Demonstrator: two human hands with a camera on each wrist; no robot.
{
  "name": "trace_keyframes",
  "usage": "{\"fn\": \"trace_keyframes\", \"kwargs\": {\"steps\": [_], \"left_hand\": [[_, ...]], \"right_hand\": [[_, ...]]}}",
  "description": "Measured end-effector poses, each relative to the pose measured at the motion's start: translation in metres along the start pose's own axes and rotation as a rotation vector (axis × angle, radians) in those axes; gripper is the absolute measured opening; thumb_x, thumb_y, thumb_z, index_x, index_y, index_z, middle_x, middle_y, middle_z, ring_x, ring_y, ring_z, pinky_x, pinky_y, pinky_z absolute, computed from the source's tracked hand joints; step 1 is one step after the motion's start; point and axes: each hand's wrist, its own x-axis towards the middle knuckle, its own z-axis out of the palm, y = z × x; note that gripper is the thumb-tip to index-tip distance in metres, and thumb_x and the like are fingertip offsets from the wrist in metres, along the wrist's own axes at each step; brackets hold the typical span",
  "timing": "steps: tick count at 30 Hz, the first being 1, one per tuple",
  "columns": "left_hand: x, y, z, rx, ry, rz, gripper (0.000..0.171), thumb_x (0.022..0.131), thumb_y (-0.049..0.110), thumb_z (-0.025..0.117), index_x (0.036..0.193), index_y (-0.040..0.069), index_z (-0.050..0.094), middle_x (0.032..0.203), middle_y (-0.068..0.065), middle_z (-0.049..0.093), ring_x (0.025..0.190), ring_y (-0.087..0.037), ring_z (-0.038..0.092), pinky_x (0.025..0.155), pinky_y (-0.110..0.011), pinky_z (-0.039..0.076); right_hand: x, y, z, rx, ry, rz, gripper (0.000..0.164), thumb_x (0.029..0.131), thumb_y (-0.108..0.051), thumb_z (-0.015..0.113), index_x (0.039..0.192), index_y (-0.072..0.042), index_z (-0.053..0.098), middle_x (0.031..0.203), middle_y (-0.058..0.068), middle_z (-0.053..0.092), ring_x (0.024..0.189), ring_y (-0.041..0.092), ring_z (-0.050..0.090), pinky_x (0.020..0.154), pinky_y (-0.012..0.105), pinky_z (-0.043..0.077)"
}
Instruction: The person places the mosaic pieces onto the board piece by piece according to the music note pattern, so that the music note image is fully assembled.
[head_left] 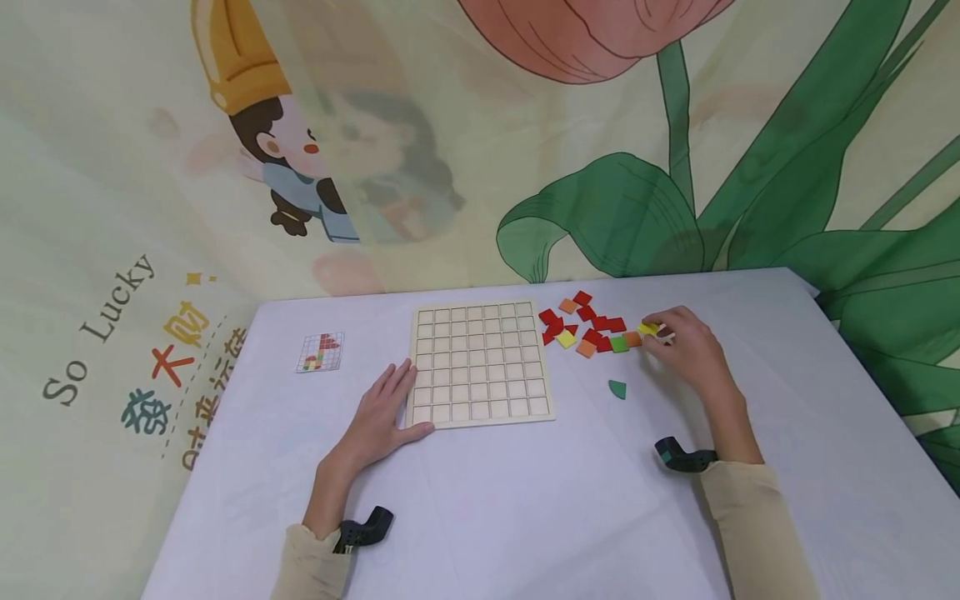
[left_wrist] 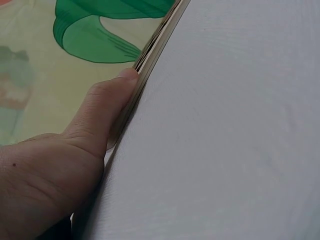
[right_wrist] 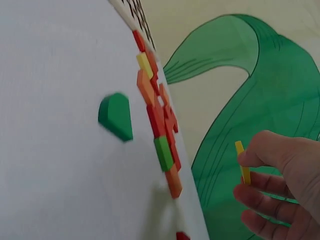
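Observation:
My right hand (head_left: 686, 343) pinches a yellow tile (right_wrist: 243, 162) between thumb and fingers, lifted above the table at the right end of the tile pile. A wooden grid board (head_left: 480, 362) lies flat in the middle, its square cells bare. At its lower left corner rests my left hand (head_left: 382, 408), the fingers extended along the left edge and the thumb (left_wrist: 102, 107) against the front edge. Next to the right hand lie an orange tile (head_left: 633, 339) and a green square tile (head_left: 618, 344). Nearer the front sits a green quarter-round tile (right_wrist: 116, 116).
Several red tiles (head_left: 599, 322) lie loosely heaped right of the board, with a few orange ones and a yellow tile (head_left: 566, 338) among them. Pattern cards (head_left: 321, 352) are stacked on the left of the white-covered table (head_left: 480, 517). Behind it hangs a printed cloth (head_left: 420, 258).

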Motion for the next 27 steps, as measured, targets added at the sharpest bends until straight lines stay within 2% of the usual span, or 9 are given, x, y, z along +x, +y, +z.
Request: {"fn": "trace_keyframes", "kwargs": {"steps": [5, 13, 22, 27], "left_hand": [[0.0, 0.0, 0.001, -0.003, -0.001, 0.001, 0.096, 0.082, 0.048, 0.071, 0.154, 0.006, 0.024, 0.162, -0.014, 0.021, 0.15, -0.037, 0.013, 0.117, -0.061, 0.019], [-0.001, -0.001, 0.002, 0.003, 0.017, 0.015, 0.095, 0.082, 0.048, 0.071, 0.153, 0.006, 0.026, 0.161, -0.015, 0.022, 0.15, -0.039, 0.015, 0.117, -0.062, 0.021], [0.0, -0.001, 0.003, 0.002, 0.01, 0.01, 0.095, 0.082, 0.048, 0.071, 0.154, 0.007, 0.024, 0.162, -0.014, 0.021, 0.15, -0.038, 0.014, 0.117, -0.062, 0.02], [0.0, 0.001, -0.002, 0.003, 0.004, 0.008, 0.095, 0.082, 0.048, 0.071, 0.154, 0.007, 0.025, 0.162, -0.013, 0.021, 0.15, -0.037, 0.014, 0.117, -0.062, 0.02]], "right_hand": [[0.0, -0.013, 0.002, -0.006, -0.001, -0.038, 0.036, 0.088, -0.019, 0.07, 0.121, -0.005, 0.064, 0.124, 0.021, 0.054, 0.107, 0.038, 0.057, 0.083, 0.052, 0.056], [-0.006, -0.03, 0.009, 0.041, 0.016, -0.131, 0.032, 0.086, -0.009, 0.068, 0.117, -0.004, 0.066, 0.119, 0.019, 0.058, 0.103, 0.035, 0.06, 0.084, 0.052, 0.056], [-0.012, -0.058, 0.021, 0.056, -0.038, -0.233, 0.034, 0.083, -0.011, 0.074, 0.116, -0.004, 0.068, 0.113, 0.018, 0.061, 0.101, 0.034, 0.06, 0.081, 0.048, 0.058], [-0.019, -0.077, 0.036, 0.07, -0.028, -0.365, 0.028, 0.081, -0.01, 0.077, 0.108, -0.008, 0.071, 0.106, 0.012, 0.065, 0.094, 0.027, 0.063, 0.077, 0.042, 0.059]]}}
